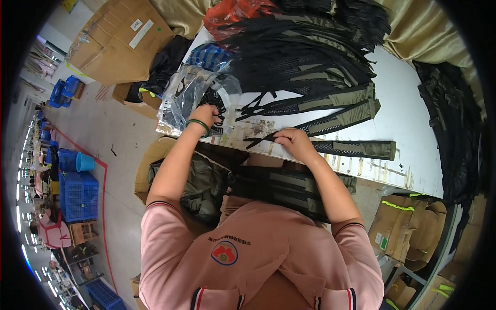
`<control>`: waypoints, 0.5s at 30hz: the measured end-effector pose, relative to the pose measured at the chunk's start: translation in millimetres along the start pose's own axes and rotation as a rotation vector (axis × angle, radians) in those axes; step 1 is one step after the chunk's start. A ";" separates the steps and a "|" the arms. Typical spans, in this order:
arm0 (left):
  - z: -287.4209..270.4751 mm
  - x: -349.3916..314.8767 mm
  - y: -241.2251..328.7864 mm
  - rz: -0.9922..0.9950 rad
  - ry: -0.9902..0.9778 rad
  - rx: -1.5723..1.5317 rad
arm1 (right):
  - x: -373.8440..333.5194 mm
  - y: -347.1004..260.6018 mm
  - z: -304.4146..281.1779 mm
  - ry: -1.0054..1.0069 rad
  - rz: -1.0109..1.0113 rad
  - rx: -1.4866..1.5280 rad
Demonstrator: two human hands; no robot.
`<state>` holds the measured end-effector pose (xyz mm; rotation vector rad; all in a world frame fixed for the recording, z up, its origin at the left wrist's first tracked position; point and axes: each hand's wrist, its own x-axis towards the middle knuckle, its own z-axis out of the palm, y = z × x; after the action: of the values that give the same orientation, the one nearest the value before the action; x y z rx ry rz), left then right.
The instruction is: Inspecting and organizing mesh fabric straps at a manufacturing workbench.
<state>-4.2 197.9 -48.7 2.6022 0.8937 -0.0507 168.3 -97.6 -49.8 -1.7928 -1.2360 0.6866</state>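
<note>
My left hand (206,114), a green bangle at its wrist, is at the mouth of a clear plastic bag (178,101). Its fingers are curled closed on black plastic buckles (213,98) heaped there; the fingertips are partly hidden. Near the table's front edge, my right hand (294,142) pinches the black webbing (261,139) at the end of a shoulder strap. Two olive-and-black mesh shoulder straps lie by that hand, one angled away (336,120) and one along the edge (361,149). Which of them the pinched webbing belongs to, I cannot tell.
More shoulder straps (305,67) are piled at the back of the white table (408,113), beside a red plastic bag (232,18). Cardboard boxes (121,41) stand at the left and lower right (400,227). Olive-black bags (194,188) lie below the table edge.
</note>
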 end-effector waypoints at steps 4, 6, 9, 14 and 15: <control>-3.7 2.1 5.0 0.024 -0.059 0.047 | 1.1 8.8 0.7 0.003 0.098 0.011; -4.0 1.8 7.4 0.035 -0.084 0.069 | 0.6 16.4 2.8 -0.003 0.082 0.033; -1.5 2.9 6.6 0.066 -0.049 0.088 | -1.2 21.7 5.3 -0.017 -0.003 -0.003; -2.1 11.1 -1.1 0.061 -0.126 -0.001 | -1.5 12.5 3.6 -0.024 -0.124 -0.179; -1.2 10.6 0.8 0.067 -0.127 0.000 | -2.2 11.0 2.0 -0.030 -0.088 -0.156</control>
<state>4.7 204.0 -49.0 2.5941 0.7614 -0.1956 171.2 -100.9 -60.3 -1.8474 -1.4138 0.5825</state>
